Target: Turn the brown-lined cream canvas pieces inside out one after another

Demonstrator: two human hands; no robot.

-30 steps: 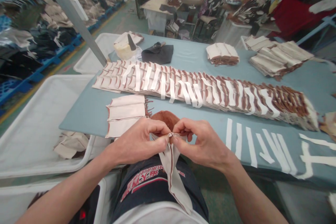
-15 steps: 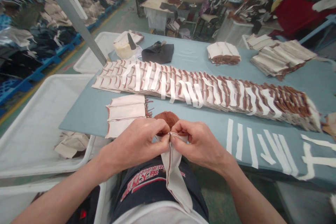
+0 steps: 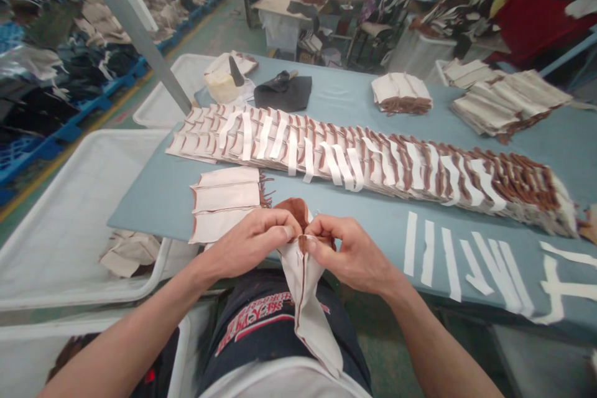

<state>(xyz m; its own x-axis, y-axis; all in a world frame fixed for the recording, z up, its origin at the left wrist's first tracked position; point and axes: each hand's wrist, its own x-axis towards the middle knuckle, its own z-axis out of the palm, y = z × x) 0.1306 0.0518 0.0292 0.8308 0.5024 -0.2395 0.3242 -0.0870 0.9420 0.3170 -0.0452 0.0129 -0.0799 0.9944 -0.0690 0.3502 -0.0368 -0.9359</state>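
Note:
Between my two hands hangs a cream leather piece (image 3: 303,298) with brown suede on its other side and a dark seam down its length. My left hand (image 3: 256,239) pinches its upper edge near the seam. My right hand (image 3: 349,252) grips the same edge just beside it, thumb on the cream face. The fingertips almost meet, and what lies between them is partly hidden. The lower end drapes over the dark apron (image 3: 252,323). Left of my hands, a similar seamed panel stack (image 3: 226,196) lies flat, loose brown threads on its right side.
A long overlapping row of cream-and-brown pieces (image 3: 298,137) crosses the blue table (image 3: 149,199), with white strips on it. More white strips (image 3: 450,264) lie at right. Behind are a tape roll (image 3: 221,88), black cloth (image 3: 284,94) and stacked panels (image 3: 401,92). White bins (image 3: 84,143) stand left.
My left fingers have lifted slightly and shifted left from the seam, so a bit of brown shows at the top edge. My right hand keeps its pinch. The view has shifted slightly.

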